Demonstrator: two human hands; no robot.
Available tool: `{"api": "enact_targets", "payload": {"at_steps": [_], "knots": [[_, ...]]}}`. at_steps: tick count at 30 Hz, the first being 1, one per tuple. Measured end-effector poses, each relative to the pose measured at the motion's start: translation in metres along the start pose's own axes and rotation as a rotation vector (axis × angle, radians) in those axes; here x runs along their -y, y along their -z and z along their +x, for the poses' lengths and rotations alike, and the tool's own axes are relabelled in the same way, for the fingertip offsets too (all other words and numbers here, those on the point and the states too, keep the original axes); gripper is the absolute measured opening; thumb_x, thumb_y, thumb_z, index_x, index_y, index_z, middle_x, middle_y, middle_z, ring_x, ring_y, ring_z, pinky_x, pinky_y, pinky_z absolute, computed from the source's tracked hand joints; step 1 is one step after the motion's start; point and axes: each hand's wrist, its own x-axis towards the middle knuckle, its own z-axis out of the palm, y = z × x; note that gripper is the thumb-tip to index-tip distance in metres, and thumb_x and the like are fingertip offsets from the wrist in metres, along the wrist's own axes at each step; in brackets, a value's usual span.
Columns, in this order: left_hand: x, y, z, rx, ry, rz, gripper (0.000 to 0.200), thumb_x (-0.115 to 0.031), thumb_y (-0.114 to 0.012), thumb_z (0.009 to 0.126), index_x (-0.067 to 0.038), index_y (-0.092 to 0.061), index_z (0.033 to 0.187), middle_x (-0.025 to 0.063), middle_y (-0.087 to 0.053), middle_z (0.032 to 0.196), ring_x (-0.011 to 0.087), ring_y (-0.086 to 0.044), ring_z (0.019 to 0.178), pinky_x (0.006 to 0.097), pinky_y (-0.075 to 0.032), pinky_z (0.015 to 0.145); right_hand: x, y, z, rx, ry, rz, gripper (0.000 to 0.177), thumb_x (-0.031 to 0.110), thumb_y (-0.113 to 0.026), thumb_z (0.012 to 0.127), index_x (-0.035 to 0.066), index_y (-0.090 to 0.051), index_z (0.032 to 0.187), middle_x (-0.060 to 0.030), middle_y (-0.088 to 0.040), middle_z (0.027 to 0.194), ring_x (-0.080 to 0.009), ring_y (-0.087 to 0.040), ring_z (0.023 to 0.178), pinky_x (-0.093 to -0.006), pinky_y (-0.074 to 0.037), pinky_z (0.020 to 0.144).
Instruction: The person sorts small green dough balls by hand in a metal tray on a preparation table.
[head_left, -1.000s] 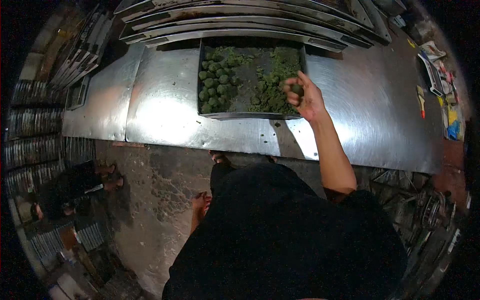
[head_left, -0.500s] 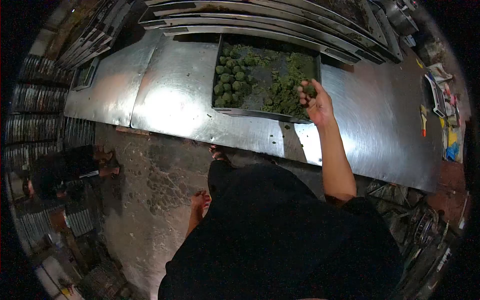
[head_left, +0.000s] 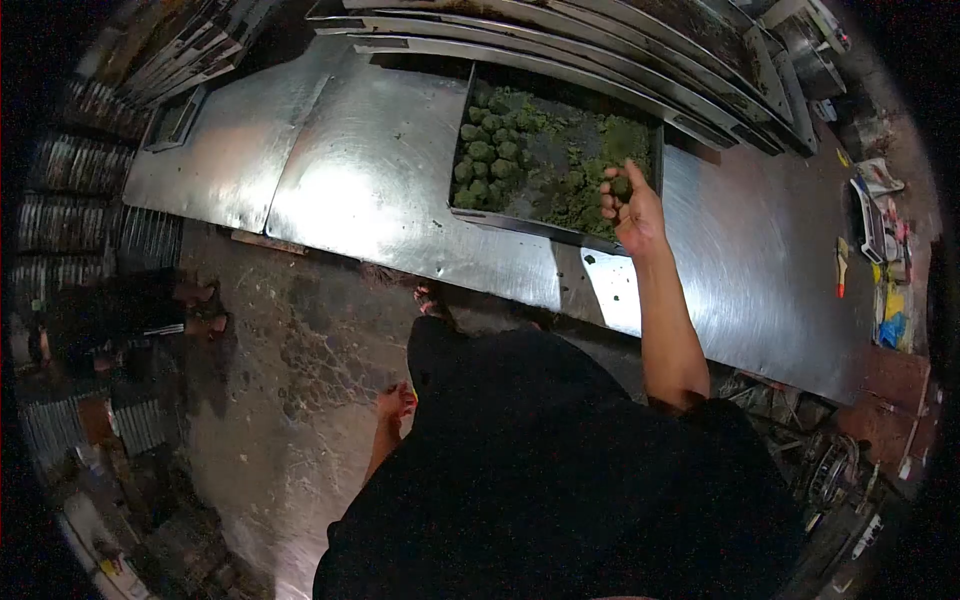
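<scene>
Palm up, my right hand is over the near right edge of a metal tray. Its fingers curl around a dark green lump resting in the palm. A blurred round green patch shows just beyond the fingertips. Several rough green balls cluster at the tray's left side, and loose green crumbly mix covers its right part. My left hand hangs low beside my body above the floor, with loosely bent fingers and nothing visible in them; my dark clothing hides part of it.
The tray sits on a shiny metal table with a few green crumbs on it. Stacked trays stand behind. A brush lies at the right. On the left, a person in dark clothing is near racks.
The view has shifted, so the tray appears farther right. My right hand stays at the tray's right side, and a blurred green patch now shows beyond its fingertips. My left hand hangs much as before.
</scene>
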Motion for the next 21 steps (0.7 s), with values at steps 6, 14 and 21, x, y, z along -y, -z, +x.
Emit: {"api": "enact_targets", "payload": {"at_steps": [6,14,21], "knots": [[0.007,0.005,0.006,-0.04,-0.18,0.309,0.031,-0.028,-0.056,0.088,-0.004,-0.058,0.108,0.0063,-0.062,0.068,0.0177,-0.059,0.056,0.0304,-0.043,0.048,-0.024,-0.031,0.005,0.147,-0.016,-0.129,0.044,0.045,-0.055,0.089,0.016,-0.042,0.059,0.0007,-0.041,0.051,-0.0086,-0.031,0.039,-0.0224,-0.02,0.036],[-0.026,-0.011,-0.041,-0.225,-0.016,0.16,0.031,-0.028,-0.057,0.087,-0.004,-0.059,0.107,0.0079,-0.063,0.072,0.0183,-0.06,0.059,0.0323,-0.044,0.048,-0.033,-0.103,0.051,0.284,0.17,-0.788,0.037,0.035,-0.058,0.088,0.0,-0.062,0.097,-0.0077,-0.059,0.066,-0.0125,-0.059,0.058,-0.026,-0.046,0.045],[0.07,0.042,0.015,-0.223,-0.015,0.042,0.024,-0.034,-0.052,0.089,-0.011,-0.059,0.091,0.0052,-0.056,0.068,0.017,-0.054,0.054,0.0323,-0.037,0.041,-0.015,-0.037,0.069,0.354,0.642,-1.632,0.042,0.028,-0.062,0.084,0.009,-0.056,0.121,-0.0162,-0.064,0.105,-0.0284,-0.063,0.095,-0.0381,-0.051,0.083]]}}
